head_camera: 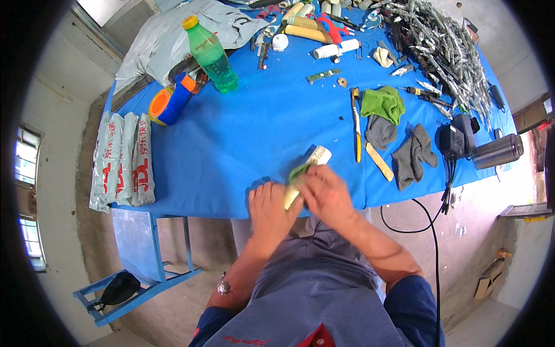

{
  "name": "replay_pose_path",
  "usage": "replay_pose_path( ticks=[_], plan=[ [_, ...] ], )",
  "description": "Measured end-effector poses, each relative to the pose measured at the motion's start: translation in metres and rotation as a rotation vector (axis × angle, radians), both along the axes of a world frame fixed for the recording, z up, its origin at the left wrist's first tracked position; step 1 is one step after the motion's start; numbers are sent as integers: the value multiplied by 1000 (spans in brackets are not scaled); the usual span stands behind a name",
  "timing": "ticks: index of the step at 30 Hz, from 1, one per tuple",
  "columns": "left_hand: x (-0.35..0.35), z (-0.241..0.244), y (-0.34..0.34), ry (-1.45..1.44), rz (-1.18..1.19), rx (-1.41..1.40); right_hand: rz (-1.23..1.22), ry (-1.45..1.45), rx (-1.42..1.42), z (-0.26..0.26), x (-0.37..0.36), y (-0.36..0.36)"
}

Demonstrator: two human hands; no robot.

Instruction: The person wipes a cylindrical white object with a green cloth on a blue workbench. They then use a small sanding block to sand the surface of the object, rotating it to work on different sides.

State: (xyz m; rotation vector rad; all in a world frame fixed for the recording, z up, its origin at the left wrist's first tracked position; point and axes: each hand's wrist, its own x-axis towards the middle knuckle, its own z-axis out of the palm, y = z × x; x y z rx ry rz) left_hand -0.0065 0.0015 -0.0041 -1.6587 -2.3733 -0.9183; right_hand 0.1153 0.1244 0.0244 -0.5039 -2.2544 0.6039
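At the front edge of the blue-covered table point(243, 143), my left hand point(271, 212) grips the near end of a pale, long object point(320, 155), whose kind I cannot tell. My right hand point(325, 195) presses a small green cloth point(298, 172) around its middle; the cloth and fingers are blurred. The object's white far end sticks out beyond the right hand. Right of the hands lie a yellow toothbrush point(356, 126), a flat worn stick point(379, 162), a larger green cloth point(382, 104) and two grey cloths point(415, 156).
Left are a green plastic bottle point(212, 56), a blue and orange tape dispenser point(171, 99) and grey plastic parcels point(143, 165). Cylindrical parts point(308, 34) lie at the back, a heap of metallic pieces point(451, 56) back right. A steel flask point(497, 152) and black adapter point(452, 139) stand right.
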Motion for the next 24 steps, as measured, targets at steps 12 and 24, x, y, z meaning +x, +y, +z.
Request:
replay_pose_path(
  ticks=[12,24],
  plan=[
    [2,-1,5,-48,49,12,43,38,-317,9,6,-17],
    [6,-2,8,-28,67,47,56,76,-198,6,0,-18]
  ],
)
